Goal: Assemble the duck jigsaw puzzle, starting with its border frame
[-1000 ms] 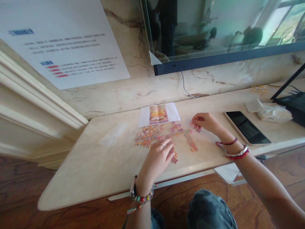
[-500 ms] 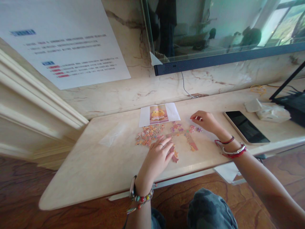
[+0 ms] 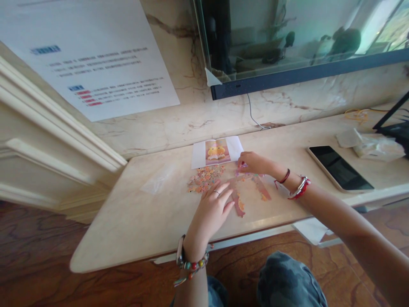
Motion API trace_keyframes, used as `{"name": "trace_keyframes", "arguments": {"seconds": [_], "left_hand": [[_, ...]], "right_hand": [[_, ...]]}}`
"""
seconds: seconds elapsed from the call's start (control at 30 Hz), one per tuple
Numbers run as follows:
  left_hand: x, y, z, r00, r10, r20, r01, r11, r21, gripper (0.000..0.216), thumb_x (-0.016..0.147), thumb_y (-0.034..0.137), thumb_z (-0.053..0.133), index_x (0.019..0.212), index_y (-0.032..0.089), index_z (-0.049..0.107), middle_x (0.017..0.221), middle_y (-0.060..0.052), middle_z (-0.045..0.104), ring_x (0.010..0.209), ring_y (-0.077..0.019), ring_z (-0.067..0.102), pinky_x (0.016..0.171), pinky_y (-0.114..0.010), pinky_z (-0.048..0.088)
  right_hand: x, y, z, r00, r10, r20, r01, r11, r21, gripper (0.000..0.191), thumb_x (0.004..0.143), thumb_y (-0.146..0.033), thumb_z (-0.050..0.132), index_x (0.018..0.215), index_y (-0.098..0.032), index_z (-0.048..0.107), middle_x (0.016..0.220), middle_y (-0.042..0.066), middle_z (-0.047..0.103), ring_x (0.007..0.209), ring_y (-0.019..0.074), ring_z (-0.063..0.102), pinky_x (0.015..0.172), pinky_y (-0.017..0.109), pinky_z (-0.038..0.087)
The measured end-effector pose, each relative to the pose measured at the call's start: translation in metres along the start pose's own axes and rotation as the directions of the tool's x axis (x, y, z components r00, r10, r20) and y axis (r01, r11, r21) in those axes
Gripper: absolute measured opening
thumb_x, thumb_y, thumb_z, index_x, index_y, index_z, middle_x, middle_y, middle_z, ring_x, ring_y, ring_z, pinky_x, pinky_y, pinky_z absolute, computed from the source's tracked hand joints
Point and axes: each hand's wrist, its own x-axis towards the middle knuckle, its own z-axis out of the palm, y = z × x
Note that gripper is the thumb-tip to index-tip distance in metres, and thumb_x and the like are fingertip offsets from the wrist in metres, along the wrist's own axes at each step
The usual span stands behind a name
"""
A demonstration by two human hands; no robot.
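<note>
Small jigsaw puzzle pieces (image 3: 204, 178) lie in a loose pile on the pale tabletop. To their right, joined pieces form a partial puzzle frame (image 3: 262, 189); a strip on its left side (image 3: 239, 207) reaches toward the front edge. My left hand (image 3: 211, 209) rests at the pile's near right side, fingers spread and stretched out. My right hand (image 3: 255, 163) is over the purple pieces above the frame, thumb and fingers curled together. Whatever its fingertips hold, if anything, is hidden. Behind the pile lies a creased paper sheet (image 3: 198, 157) printed with a yellow toy figure.
A clear plastic bag (image 3: 157, 181) lies left of the pile. On the right are a dark-screened phone or tablet (image 3: 340, 167), a white plastic packet (image 3: 378, 147) and a black device with an antenna (image 3: 394, 130). A screen (image 3: 287, 81) hangs above.
My right hand has moved left, from beside the purple pieces to over them. My left hand stays by the pile. The camera view has shifted slightly.
</note>
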Motion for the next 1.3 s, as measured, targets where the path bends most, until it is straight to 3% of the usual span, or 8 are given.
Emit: {"name": "trace_keyframes", "arguments": {"seconds": [0.27,0.37,0.47,0.57,0.67,0.8,1.1,1.3], "left_hand": [[0.0,0.001,0.002,1.0,0.003,-0.01,-0.003,1.0,-0.009,0.028,0.082,0.023,0.051,0.109,0.019,0.056,0.124,-0.008,0.052,0.119,-0.0244,0.044,0.097,-0.045,0.04],[0.0,0.001,0.002,1.0,0.003,0.0,-0.003,1.0,-0.011,0.028,0.082,0.022,0.052,0.11,0.02,0.056,0.125,-0.007,0.051,0.118,-0.0245,0.044,0.097,-0.044,0.04],[-0.001,0.001,0.001,1.0,0.008,0.009,-0.007,1.0,-0.021,0.03,0.082,0.021,0.053,0.111,0.02,0.055,0.127,-0.005,0.05,0.119,-0.0237,0.043,0.098,-0.043,0.04],[0.0,0.002,0.002,1.0,0.012,0.021,-0.011,0.999,-0.03,0.031,0.082,0.021,0.052,0.113,0.02,0.054,0.129,-0.005,0.048,0.121,-0.0234,0.041,0.099,-0.043,0.039],[0.001,0.003,0.004,1.0,0.011,0.026,-0.011,0.999,-0.034,0.029,0.082,0.022,0.053,0.111,0.02,0.055,0.128,-0.005,0.049,0.122,-0.0247,0.04,0.098,-0.043,0.039],[0.002,0.004,0.006,1.0,0.016,0.026,-0.015,0.999,-0.037,0.028,0.082,0.022,0.054,0.109,0.019,0.056,0.127,-0.006,0.05,0.121,-0.0247,0.04,0.098,-0.043,0.039],[0.001,0.004,0.008,0.999,0.016,0.042,-0.015,1.0,-0.023,0.029,0.081,0.023,0.054,0.11,0.019,0.055,0.127,-0.006,0.05,0.121,-0.0239,0.04,0.099,-0.044,0.038],[0.001,0.005,0.005,0.999,0.022,0.025,-0.021,0.999,-0.024,0.029,0.081,0.022,0.055,0.11,0.02,0.055,0.126,-0.007,0.05,0.121,-0.0237,0.04,0.099,-0.044,0.038]], "right_hand": [[-0.011,-0.004,-0.01,0.993,0.11,-0.047,-0.108,0.993,0.048,0.017,0.071,-0.009,0.053,0.083,-0.013,0.064,0.076,0.005,0.064,0.067,0.0129,0.056,0.061,0.021,0.039],[-0.026,-0.012,-0.023,0.985,0.142,-0.094,-0.123,0.975,0.183,0.018,0.073,-0.012,0.052,0.085,-0.016,0.065,0.07,0.002,0.064,0.06,0.0102,0.055,0.058,0.02,0.039],[-0.055,-0.024,-0.03,0.974,0.196,-0.113,-0.114,0.857,0.503,0.012,0.074,-0.023,0.055,0.077,-0.017,0.065,0.063,0.0,0.063,0.054,0.0094,0.053,0.05,0.021,0.04],[-0.089,-0.033,-0.025,0.959,0.282,-0.016,-0.175,0.637,0.751,0.017,0.072,-0.032,0.058,0.077,-0.016,0.063,0.062,0.001,0.063,0.051,0.01,0.054,0.045,0.022,0.043],[-0.112,-0.036,-0.011,0.929,0.368,0.048,-0.243,0.506,0.828,0.02,0.069,-0.035,0.061,0.072,-0.015,0.061,0.065,0.003,0.065,0.052,0.0109,0.058,0.048,0.023,0.047],[-0.125,-0.034,0.006,0.896,0.437,0.085,-0.29,0.429,0.856,0.026,0.066,-0.039,0.064,0.074,-0.014,0.062,0.072,0.006,0.067,0.059,0.0141,0.061,0.046,0.024,0.048],[-0.136,-0.033,0.015,0.89,0.438,0.128,-0.355,0.488,0.797,0.022,0.071,-0.034,0.058,0.076,-0.013,0.064,0.056,0.001,0.061,0.043,0.0066,0.047,0.039,0.02,0.036],[-0.138,-0.034,0.016,0.887,0.448,0.112,-0.363,0.527,0.769,0.02,0.07,-0.033,0.058,0.073,-0.014,0.063,0.06,0.002,0.06,0.05,0.0085,0.048,0.043,0.021,0.034]]}}
